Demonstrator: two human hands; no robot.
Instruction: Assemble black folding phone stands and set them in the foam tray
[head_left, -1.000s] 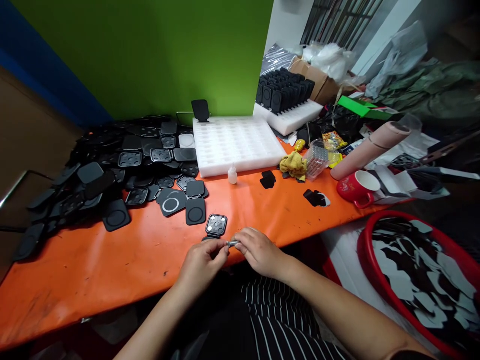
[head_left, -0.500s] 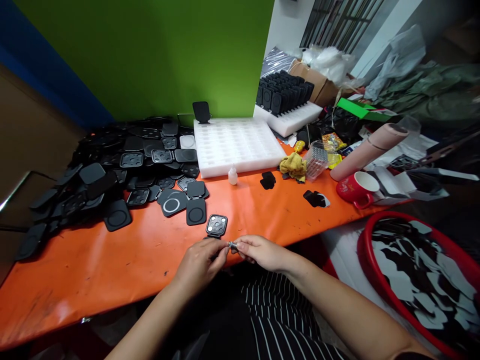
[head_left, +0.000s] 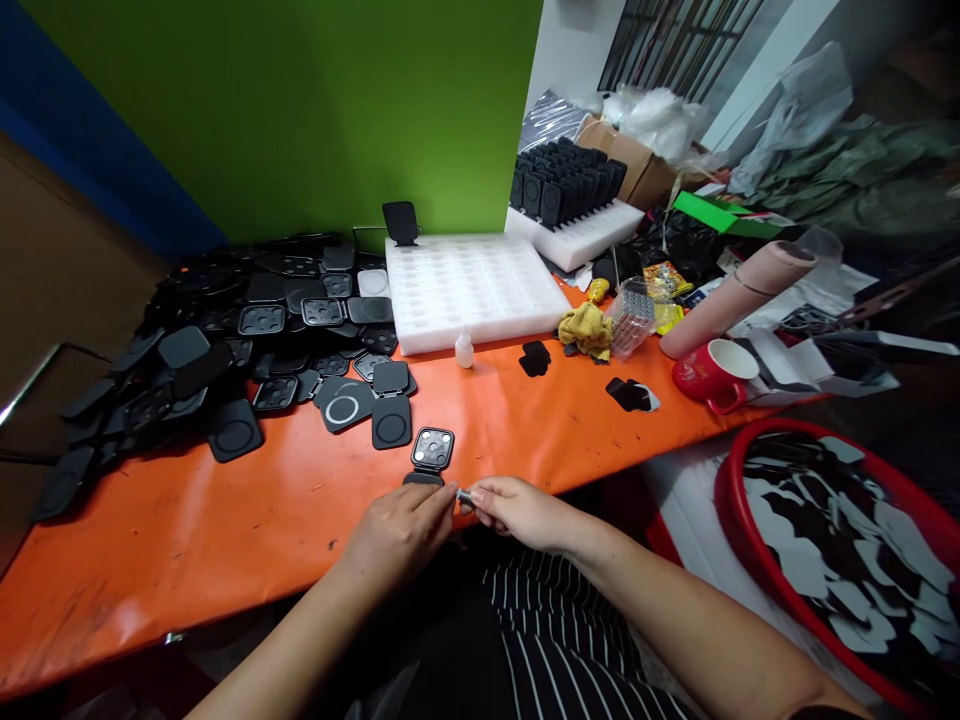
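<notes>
Fingertips of both hands meet at the near edge of the orange table (head_left: 247, 530), pinched from opposite ends on a small metal stack (head_left: 464, 495), which looks like tiny silvery discs or a short spring; it is too small to tell which. The left hand (head_left: 397, 535) closes on its left end and the right hand (head_left: 521, 512) on its right end, so its long axis runs left to right across the body, level with the table edge. Both hands are equally close to it, each touching it.

Just beyond the fingertips, slightly left of the stack, lies an open hinged black piece (head_left: 429, 455), its square upper half showing pale round sockets and its lower flap almost touching the left hand's fingers. Its long axis runs away from the person, crosswise to the stack. Farther back and left are a pair of closed black pads (head_left: 391, 400), then the heap of black parts (head_left: 225, 330). Behind these sit a small dropper bottle (head_left: 465, 350) and a white foam tray (head_left: 472, 285).
</notes>
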